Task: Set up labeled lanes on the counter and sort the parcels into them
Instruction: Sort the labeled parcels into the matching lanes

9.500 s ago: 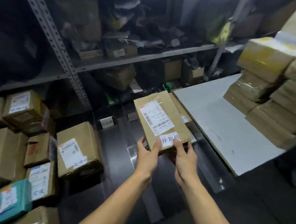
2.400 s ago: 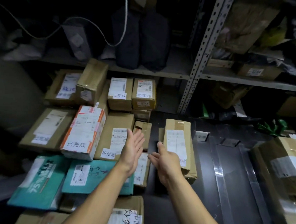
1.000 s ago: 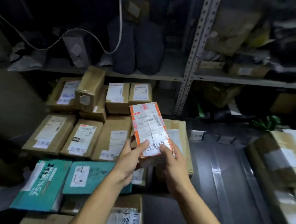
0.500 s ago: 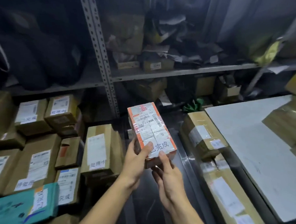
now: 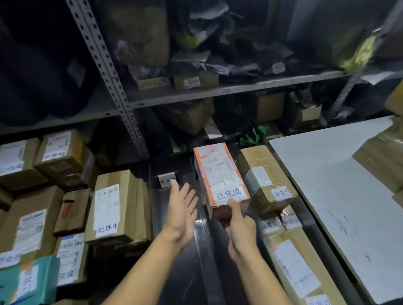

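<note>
parcel (image 5: 221, 179) with the orange-edged label sits on the dark counter (image 5: 188, 281), just left of a brown box (image 5: 262, 177) tagged 异常件. right hand (image 5: 239, 227) grips its near end, thumb on top by the 已完成 tag, other fingers hidden underneath. left hand (image 5: 180, 216) hangs beside it, fingers straight and loosely spread, holding nothing. looks like a stiff, light carton, taped and maybe slick, so i'd take it by the short ends. count: one orange parcel, three brown ones in the right lane, one lane card (image 5: 167, 180) showing.
</note>
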`<action>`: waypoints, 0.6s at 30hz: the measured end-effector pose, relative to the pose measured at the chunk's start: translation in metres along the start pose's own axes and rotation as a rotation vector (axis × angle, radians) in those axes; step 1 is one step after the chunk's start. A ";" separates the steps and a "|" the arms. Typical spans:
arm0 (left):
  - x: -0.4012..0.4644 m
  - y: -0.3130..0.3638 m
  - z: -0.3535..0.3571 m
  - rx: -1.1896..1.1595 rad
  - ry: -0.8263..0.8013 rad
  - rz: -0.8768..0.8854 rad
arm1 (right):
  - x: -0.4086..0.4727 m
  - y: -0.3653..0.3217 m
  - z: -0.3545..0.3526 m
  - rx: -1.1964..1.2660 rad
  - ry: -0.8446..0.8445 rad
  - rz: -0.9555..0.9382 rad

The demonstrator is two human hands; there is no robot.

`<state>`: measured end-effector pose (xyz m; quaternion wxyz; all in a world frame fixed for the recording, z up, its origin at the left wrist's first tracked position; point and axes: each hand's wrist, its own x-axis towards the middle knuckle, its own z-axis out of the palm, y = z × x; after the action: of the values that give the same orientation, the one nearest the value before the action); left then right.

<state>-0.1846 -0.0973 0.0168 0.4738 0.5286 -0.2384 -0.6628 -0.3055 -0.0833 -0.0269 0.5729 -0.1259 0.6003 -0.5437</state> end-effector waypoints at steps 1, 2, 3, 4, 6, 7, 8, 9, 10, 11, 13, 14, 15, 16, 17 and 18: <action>0.006 0.000 -0.003 -0.072 0.001 -0.031 | 0.011 0.001 -0.001 -0.002 0.010 0.006; 0.013 -0.001 -0.006 -0.145 -0.004 -0.062 | 0.023 0.004 -0.002 0.004 0.019 0.018; 0.018 -0.001 -0.008 -0.201 -0.005 -0.087 | 0.033 0.006 -0.002 0.005 0.023 0.030; 0.023 -0.002 -0.009 -0.236 -0.004 -0.105 | 0.043 0.010 -0.002 -0.002 0.028 0.043; 0.032 -0.005 -0.010 -0.256 0.000 -0.127 | 0.063 0.021 -0.004 -0.029 0.040 0.070; 0.035 -0.006 -0.009 -0.247 0.001 -0.135 | 0.073 0.029 -0.005 -0.047 0.044 0.084; 0.038 -0.007 -0.009 -0.234 0.002 -0.143 | 0.081 0.037 -0.006 -0.068 0.047 0.100; 0.042 -0.009 -0.009 -0.222 0.005 -0.151 | 0.088 0.046 -0.008 -0.086 0.047 0.115; 0.045 -0.011 -0.009 -0.209 0.005 -0.159 | 0.094 0.056 -0.009 -0.095 0.044 0.130; 0.048 -0.013 -0.009 -0.196 0.004 -0.167 | 0.099 0.064 -0.010 -0.101 0.038 0.142; 0.054 -0.017 -0.012 -0.178 0.014 -0.181 | 0.106 0.079 -0.011 -0.104 0.041 0.161; 0.057 -0.020 -0.014 -0.172 0.021 -0.185 | 0.109 0.084 -0.011 -0.091 0.047 0.165; 0.060 -0.022 -0.016 -0.166 0.028 -0.187 | 0.112 0.090 -0.011 -0.082 0.051 0.170; 0.062 -0.024 -0.018 -0.162 0.035 -0.190 | 0.115 0.095 -0.012 -0.080 0.053 0.174; 0.064 -0.026 -0.020 -0.156 0.039 -0.193 | 0.117 0.100 -0.012 -0.086 0.056 0.180; 0.065 -0.028 -0.022 -0.150 0.039 -0.197 | 0.120 0.105 -0.013 -0.103 0.059 0.185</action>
<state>-0.1742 -0.1383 -0.0437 0.4492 0.5254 -0.1260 -0.7115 -0.3045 -0.1302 -0.1801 0.5955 -0.0831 0.6532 -0.4603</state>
